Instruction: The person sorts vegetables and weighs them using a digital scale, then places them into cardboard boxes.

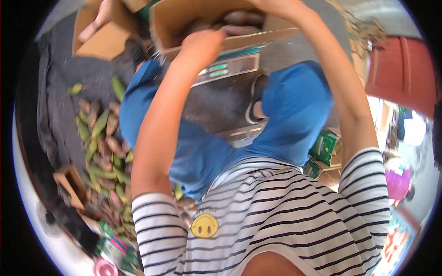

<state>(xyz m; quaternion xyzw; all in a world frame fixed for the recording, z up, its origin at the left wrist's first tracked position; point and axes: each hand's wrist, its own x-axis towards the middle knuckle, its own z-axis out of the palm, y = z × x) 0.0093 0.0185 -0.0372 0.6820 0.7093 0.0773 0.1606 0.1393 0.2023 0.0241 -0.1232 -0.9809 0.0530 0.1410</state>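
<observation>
An open cardboard box (172,23) with several brown and purplish vegetables (241,30) inside rests on a digital scale (230,68) whose display glows green. At the box's near left edge is my left hand (203,43), its fingers curled down and blurred, so what they grip is hidden. My right hand (276,5) reaches over the far right side of the box at the top edge of the view. Its fingers are cut off by the frame.
Green and brown vegetables (103,156) lie piled on the dark ground sheet at the left. Another person's hand (94,23) is over a second cardboard box (103,43), upper left. Green boxes (324,147) stand right of my legs.
</observation>
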